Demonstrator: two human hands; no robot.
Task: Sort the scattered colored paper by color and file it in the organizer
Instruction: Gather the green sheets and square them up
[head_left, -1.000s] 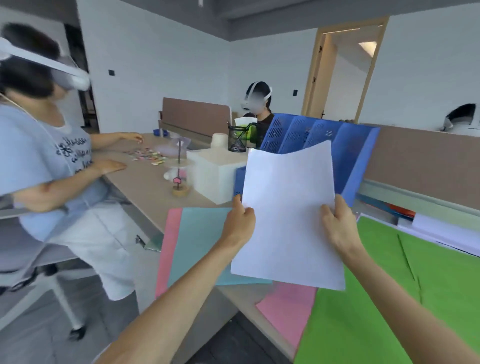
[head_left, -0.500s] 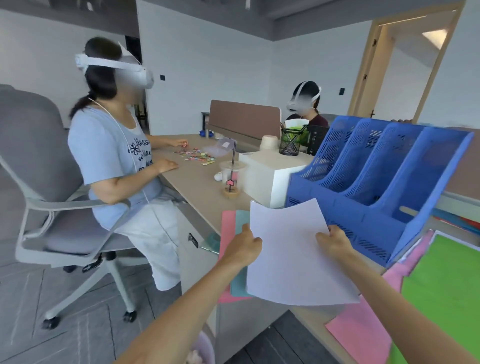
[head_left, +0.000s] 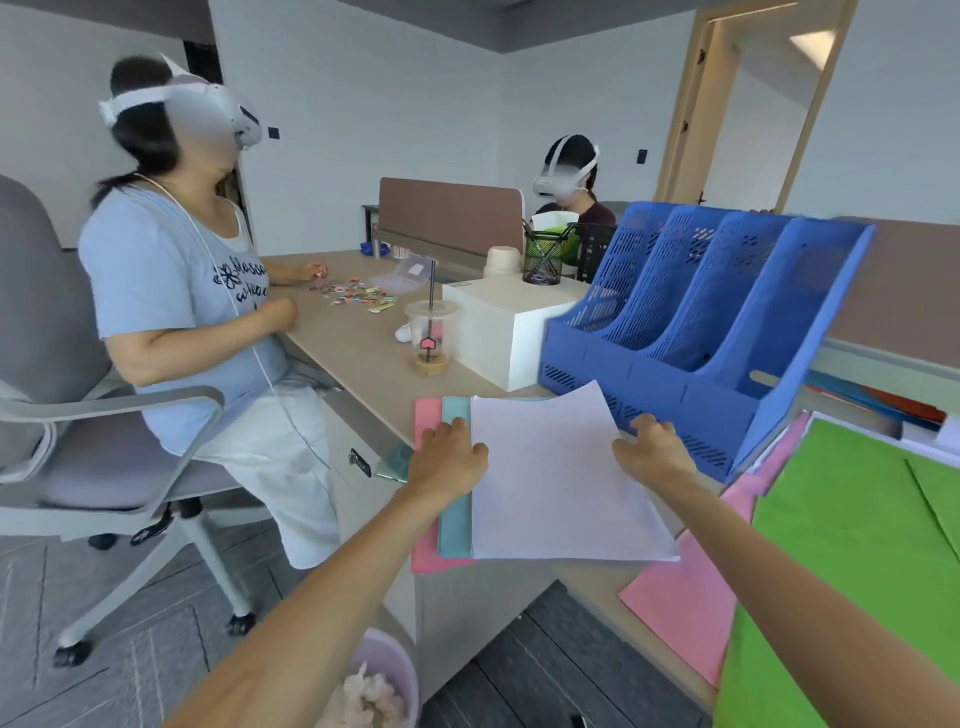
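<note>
I pinch the white sheet (head_left: 561, 488) at its side edges, left grip (head_left: 449, 462) and right grip (head_left: 652, 449), so it spans flat between them; the organizer (head_left: 717, 322) stands just beyond

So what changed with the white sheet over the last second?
The white sheet, held up before the blue organizer, has come down onto the teal sheet and pink sheet. The left hand and right hand still hold its side edges. Organizer and green paper unmoved.
</note>
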